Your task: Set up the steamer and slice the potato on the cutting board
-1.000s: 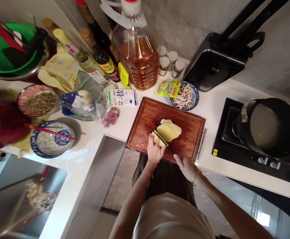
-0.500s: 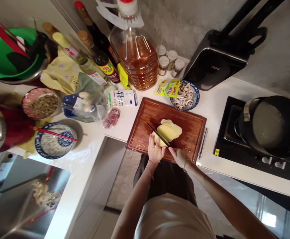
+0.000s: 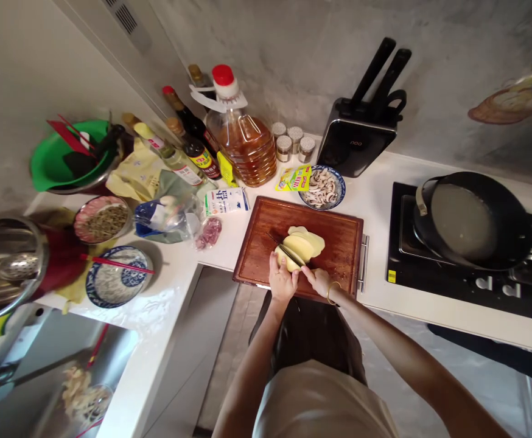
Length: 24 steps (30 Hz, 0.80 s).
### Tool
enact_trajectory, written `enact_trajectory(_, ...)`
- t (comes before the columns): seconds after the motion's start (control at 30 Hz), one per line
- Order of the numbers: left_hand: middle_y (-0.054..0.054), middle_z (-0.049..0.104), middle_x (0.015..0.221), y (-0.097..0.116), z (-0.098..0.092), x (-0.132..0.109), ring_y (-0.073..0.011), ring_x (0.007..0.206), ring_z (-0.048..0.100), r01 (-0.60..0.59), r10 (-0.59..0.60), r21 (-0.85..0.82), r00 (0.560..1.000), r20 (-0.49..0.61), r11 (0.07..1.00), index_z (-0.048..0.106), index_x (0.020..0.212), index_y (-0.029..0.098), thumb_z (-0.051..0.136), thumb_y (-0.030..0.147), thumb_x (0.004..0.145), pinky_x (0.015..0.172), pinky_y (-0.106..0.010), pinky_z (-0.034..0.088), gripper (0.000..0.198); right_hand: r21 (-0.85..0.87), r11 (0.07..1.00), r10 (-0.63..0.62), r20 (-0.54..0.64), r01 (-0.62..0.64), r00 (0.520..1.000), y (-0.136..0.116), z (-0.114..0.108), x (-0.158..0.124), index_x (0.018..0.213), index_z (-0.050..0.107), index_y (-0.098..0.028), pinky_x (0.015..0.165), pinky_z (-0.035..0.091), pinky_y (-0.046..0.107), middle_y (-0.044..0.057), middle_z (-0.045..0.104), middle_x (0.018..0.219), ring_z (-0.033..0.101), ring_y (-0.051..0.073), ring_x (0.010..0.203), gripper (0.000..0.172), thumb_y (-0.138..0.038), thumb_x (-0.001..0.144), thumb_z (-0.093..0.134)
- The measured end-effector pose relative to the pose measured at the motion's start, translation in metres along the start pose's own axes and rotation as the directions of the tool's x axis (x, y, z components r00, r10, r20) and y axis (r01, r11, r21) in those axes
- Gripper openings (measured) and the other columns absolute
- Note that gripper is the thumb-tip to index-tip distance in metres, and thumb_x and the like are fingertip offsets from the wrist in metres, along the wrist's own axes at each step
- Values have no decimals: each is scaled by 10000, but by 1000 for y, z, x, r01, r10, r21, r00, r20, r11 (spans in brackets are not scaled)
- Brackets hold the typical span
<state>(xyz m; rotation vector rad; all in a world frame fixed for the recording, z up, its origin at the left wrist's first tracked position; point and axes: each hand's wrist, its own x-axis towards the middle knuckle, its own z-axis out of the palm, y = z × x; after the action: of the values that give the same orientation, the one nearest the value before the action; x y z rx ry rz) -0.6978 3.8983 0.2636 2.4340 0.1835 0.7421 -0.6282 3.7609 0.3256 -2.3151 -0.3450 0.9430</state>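
A dark wooden cutting board (image 3: 266, 220) lies at the counter's front edge. On it is a peeled pale-yellow potato piece (image 3: 288, 260), held down under the fingers of my left hand (image 3: 282, 283). My right hand (image 3: 319, 281), with a gold bangle at the wrist, is closed round the handle end of a knife (image 3: 275, 238). The blade stands slantwise against the potato, between the held piece and several overlapping potato slices (image 3: 310, 243) on its far side. Its handle is mostly hidden by my fingers.
A blue-rimmed bowl of sliced mushrooms (image 3: 321, 191), a seasoning packet (image 3: 293, 179) and a knife block (image 3: 356, 143) stand behind the board. The pot (image 3: 471, 219) sits on the stove at right. Bagged meat (image 3: 209, 233), bottles and bowls crowd the left, beside the sink (image 3: 42, 365).
The camera view has tilted up and swung left, so more wall shows. Both hands stay at the potato, with the knife still between the held piece and the slices.
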Motion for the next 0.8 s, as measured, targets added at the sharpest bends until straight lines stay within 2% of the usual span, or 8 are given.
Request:
enact_trajectory(0.1,-266,174,1481,0,-1,0,-355,1406,161,-18,18,20,1000,-7,1000,327,1334,101,491,369,889,1051,-557,318,545,32,999,-16,-15,16,1000,-2,-1,-8,525,498,-198,508,339,239,23,509,464,517,128,469,698,-673,896,146)
enact_trajectory(0.23,-243,184,1483,0,-2,1,-349,1402,176,-26,26,24,1000,-10,999,300,1357,129,501,370,881,1055,-555,321,570,122,992,34,-16,-32,999,-17,-17,-25,489,436,-204,455,310,232,6,451,411,463,108,402,702,-709,872,135)
enact_trajectory(0.4,-255,192,1479,3,-5,2,-343,1405,175,14,-14,3,1000,20,1000,328,1337,115,499,385,882,1049,-552,328,555,60,998,18,24,-19,1000,-19,-36,-47,464,421,-201,492,343,234,3,465,409,453,101,405,713,-722,865,145)
enact_trajectory(0.53,-255,182,1479,5,-7,3,-337,1409,162,6,-6,-5,1000,10,1000,327,1331,116,497,365,886,1061,-547,312,538,14,1000,20,38,-20,999,1,-29,-51,464,430,-198,542,364,239,-3,460,414,475,109,434,713,-690,886,132)
enact_trajectory(0.67,-272,218,1452,3,-6,2,-343,1405,176,27,-27,3,999,29,1000,356,1304,89,504,374,880,1063,-546,311,532,0,997,79,27,-79,997,16,-15,-41,516,485,-198,535,355,243,1,484,452,506,128,478,665,-654,899,189)
enact_trajectory(0.8,-255,216,1464,2,-7,0,-334,1407,177,33,-33,-14,999,23,999,344,1316,106,511,372,878,1068,-551,307,539,86,990,111,26,-113,994,20,-13,-32,492,454,-197,499,336,236,-6,456,435,460,108,433,649,-638,897,205)
